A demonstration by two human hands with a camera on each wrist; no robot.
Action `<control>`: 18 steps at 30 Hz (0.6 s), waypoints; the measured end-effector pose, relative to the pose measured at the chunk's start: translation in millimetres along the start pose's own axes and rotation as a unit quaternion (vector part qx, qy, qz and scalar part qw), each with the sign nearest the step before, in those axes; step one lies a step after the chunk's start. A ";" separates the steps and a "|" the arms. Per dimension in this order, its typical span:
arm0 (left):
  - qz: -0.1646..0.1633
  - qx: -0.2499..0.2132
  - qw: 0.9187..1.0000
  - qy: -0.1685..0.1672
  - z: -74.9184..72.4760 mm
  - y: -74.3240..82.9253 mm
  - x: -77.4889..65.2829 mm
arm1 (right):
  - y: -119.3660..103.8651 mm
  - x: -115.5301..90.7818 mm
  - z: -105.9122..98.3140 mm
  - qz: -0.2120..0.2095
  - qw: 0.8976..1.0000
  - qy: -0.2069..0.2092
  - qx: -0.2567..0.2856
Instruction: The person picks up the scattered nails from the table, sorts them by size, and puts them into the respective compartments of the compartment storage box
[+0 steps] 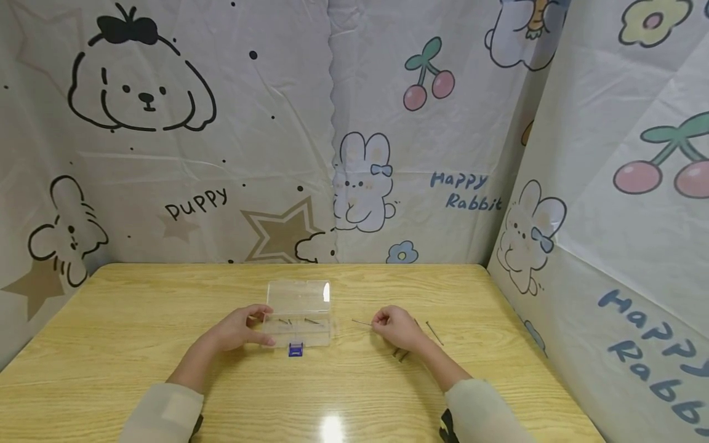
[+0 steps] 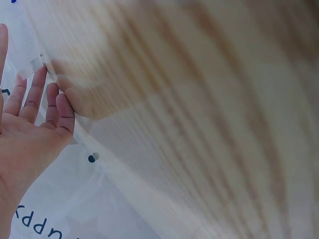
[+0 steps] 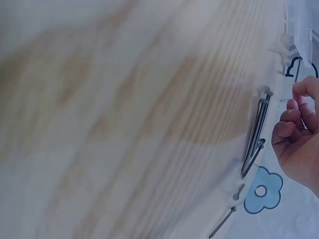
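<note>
A clear plastic box (image 1: 318,339) stands on the table with its lid (image 1: 299,298) raised at the back and a blue latch (image 1: 296,350) at its front. Several nails (image 1: 312,321) lie inside it. My left hand (image 1: 240,329) holds the box at its left end, thumb at the front corner and fingers toward the back. To the right of the box, my right hand (image 1: 400,327) pinches a long thin nail (image 1: 362,322) between thumb and fingertips, its free end pointing left toward the box.
Loose nails (image 3: 255,132) lie on the table beneath and beside my right hand, with one nail (image 1: 434,333) farther right. The wooden table (image 1: 332,394) meets printed cloth walls (image 1: 277,123) at its back and right.
</note>
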State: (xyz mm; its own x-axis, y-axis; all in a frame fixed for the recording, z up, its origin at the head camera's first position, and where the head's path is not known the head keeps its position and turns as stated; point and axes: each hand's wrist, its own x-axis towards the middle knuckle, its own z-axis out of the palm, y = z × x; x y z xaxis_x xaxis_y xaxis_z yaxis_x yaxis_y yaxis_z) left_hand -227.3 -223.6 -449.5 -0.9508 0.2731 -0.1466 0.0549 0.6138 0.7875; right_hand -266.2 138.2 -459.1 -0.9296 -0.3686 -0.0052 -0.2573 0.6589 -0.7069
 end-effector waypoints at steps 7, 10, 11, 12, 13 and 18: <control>0.000 0.003 1.000 -0.001 -0.3 -0.1 0.5 | -10.0 2.4 6.2 -0.010 1.000 0.003 0.013; 0.002 0.002 1.000 -0.003 -0.5 0.2 0.5 | -11.7 3.7 8.3 -0.009 1.000 0.007 0.017; 0.002 0.002 1.000 -0.003 -0.6 0.2 0.6 | -12.4 4.2 8.9 -0.008 1.000 0.008 0.018; 0.002 0.004 1.000 -0.003 -0.6 0.1 0.6 | -13.4 4.7 9.5 -0.007 1.000 0.009 0.019; 0.002 0.004 1.000 -0.004 -0.6 0.2 0.5 | -14.2 5.4 10.0 -0.007 1.000 0.010 0.019; 0.002 0.003 1.000 -0.004 -0.5 0.5 -0.4 | -20.0 9.8 13.1 -0.015 1.000 0.015 0.021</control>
State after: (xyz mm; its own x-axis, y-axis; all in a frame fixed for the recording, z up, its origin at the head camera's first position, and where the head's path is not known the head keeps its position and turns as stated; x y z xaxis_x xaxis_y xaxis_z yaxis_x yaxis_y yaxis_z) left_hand -227.0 -223.8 -448.8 -0.9482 0.2809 -0.1486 0.0600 0.6175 0.7843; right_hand -266.7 112.8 -454.3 -0.9291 -0.3680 0.0374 -0.2749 0.6192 -0.7356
